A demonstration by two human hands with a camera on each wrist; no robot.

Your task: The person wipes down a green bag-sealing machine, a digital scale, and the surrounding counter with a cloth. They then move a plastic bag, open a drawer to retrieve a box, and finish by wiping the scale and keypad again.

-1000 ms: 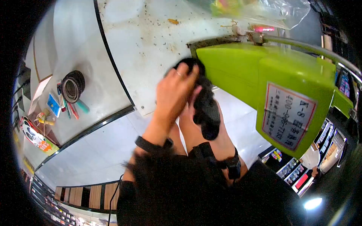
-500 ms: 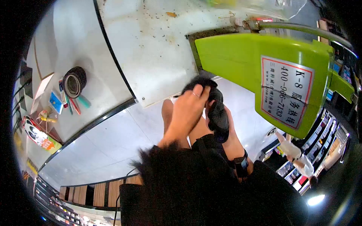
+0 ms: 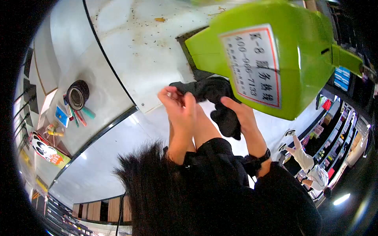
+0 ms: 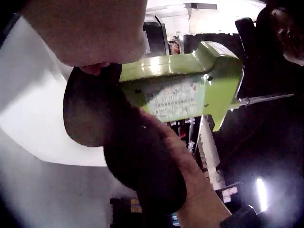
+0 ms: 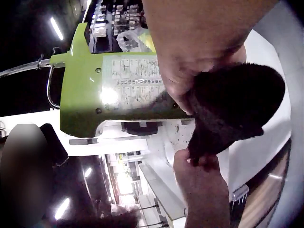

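Observation:
A black, fuzzy fabric piece (image 3: 215,91) with rounded lobes stretches between my two hands, close to the table's front edge. My left hand (image 3: 180,108) pinches its left end with curled fingers; in the right wrist view those fingertips meet at a narrow part of the fabric. My right hand (image 3: 246,120) grips the other side, thumb on top and fingers hidden beneath. One lobe hangs below the right thumb. In the left wrist view, the fabric's broad dark lobes (image 4: 147,166) lie along the right hand.
A green machine (image 3: 295,59) with a printed label overhangs the white table (image 3: 130,51) right beside the fabric. To the left, a roll of black tape (image 3: 78,95), several pens (image 3: 80,117) and a panda-printed packet (image 3: 47,149) lie on another tabletop. A person (image 3: 309,165) is near the shelves.
The left hand has moved off the top of the fabric to its left end, drawing that end out leftward. The right thumb now shows on top. The head view has shifted.

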